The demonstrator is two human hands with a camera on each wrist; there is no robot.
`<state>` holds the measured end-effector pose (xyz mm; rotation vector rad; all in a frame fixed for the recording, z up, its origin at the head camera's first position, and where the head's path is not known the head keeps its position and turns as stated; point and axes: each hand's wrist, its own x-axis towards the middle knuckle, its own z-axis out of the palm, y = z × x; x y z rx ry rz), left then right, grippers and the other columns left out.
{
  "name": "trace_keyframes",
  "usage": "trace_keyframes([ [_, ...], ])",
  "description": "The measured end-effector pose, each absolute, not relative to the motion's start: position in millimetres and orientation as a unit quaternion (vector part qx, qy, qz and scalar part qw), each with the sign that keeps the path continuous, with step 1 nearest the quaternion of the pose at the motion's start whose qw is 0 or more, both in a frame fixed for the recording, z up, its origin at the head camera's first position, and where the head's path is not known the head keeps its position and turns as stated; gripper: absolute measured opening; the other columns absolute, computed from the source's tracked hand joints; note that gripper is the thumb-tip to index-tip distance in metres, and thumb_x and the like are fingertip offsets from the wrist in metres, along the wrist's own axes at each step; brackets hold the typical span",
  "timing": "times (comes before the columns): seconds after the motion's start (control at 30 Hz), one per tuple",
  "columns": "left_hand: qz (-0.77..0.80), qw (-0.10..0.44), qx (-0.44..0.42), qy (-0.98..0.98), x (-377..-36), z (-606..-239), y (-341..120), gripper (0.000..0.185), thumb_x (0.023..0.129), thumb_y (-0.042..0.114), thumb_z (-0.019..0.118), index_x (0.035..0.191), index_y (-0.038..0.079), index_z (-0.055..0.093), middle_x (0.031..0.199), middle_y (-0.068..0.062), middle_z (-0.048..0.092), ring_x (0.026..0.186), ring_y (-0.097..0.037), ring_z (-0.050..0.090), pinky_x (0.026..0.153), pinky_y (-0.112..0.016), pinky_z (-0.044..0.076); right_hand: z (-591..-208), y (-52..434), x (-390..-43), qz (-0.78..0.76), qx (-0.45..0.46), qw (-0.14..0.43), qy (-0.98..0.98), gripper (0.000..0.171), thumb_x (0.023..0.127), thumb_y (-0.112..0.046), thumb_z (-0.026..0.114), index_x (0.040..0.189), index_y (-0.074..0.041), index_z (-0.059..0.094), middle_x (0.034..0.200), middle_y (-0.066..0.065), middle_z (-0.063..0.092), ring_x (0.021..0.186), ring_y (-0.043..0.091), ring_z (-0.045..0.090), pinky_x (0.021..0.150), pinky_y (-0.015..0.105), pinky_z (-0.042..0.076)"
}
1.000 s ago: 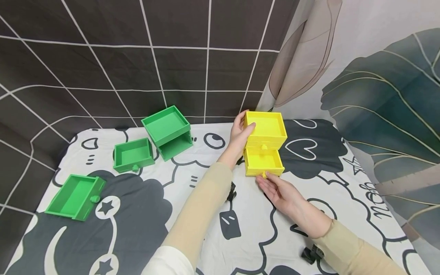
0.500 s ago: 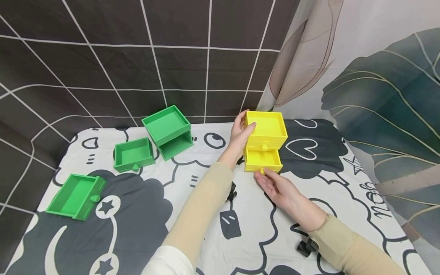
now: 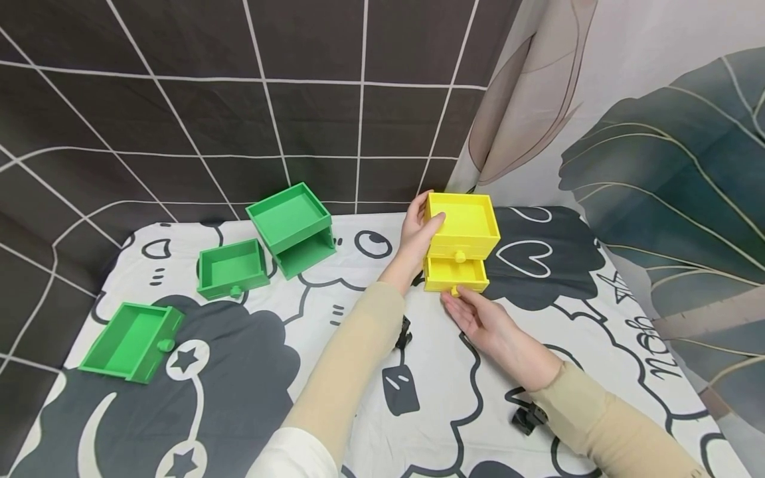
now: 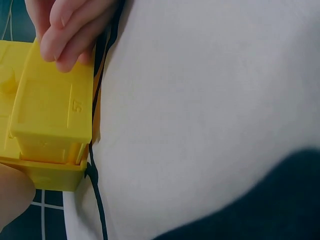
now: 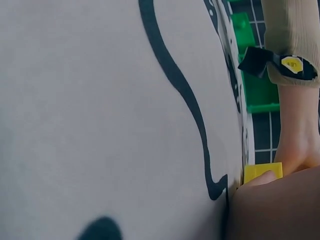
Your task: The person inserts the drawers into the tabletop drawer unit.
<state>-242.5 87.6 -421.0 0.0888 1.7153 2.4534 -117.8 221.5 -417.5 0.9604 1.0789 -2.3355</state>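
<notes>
A small yellow cabinet (image 3: 461, 219) with a tray-like top stands right of centre in the head view. My left hand (image 3: 414, 236) grips its left side, thumb over the top rim. The lower drawer (image 3: 457, 273) sticks out partway below the upper drawer, which sits in with its round knob facing me. My right hand (image 3: 481, 325) holds the lower drawer's knob (image 3: 456, 290) between thumb and forefinger, the other fingers extended beneath. The left wrist view shows right-hand fingers (image 4: 75, 40) across the drawer front, hiding that knob. In the right wrist view only a corner of yellow shows.
On the left, a green cabinet (image 3: 293, 226) stands with its lower slot hollow. Two green drawers (image 3: 233, 265) lie apart from it on the patterned cloth (image 3: 335, 345). A dark gridded curtain (image 3: 317, 119) hangs behind, a leaf-print one (image 3: 687, 166) at the right.
The lower yellow drawer has slid further into its cabinet, the right hand moving inward with its knob. My left hand and the green pieces have stayed put.
</notes>
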Motion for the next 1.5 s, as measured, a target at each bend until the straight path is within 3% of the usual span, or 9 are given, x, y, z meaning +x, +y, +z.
trace_keyframes([
  [0.37,0.815,0.072,0.024,0.574,-243.6,-421.9,88.4,0.063,0.102,0.009,0.063,0.161,0.017,0.042,0.164,-0.006,0.046,0.153,-0.022,0.044,0.130,-0.034,0.038,-414.8,220.9,-127.0,-0.838,0.341,0.192,0.380,0.026,0.111,-0.013,0.054,0.093,-0.007,0.071,0.084,0.008,0.081,0.081,0.013,0.081,0.089,0.022,0.065],
  [1.5,0.819,0.069,0.032,0.569,-244.2,-422.3,89.3,0.065,0.100,0.006,0.062,0.161,0.015,0.040,0.163,-0.009,0.045,0.153,-0.024,0.044,0.130,-0.036,0.039,-414.3,221.3,-162.3,-0.848,0.357,0.185,0.346,0.013,0.111,-0.012,0.053,0.103,-0.007,0.062,0.083,0.011,0.079,0.079,0.016,0.080,0.093,0.022,0.065],
])
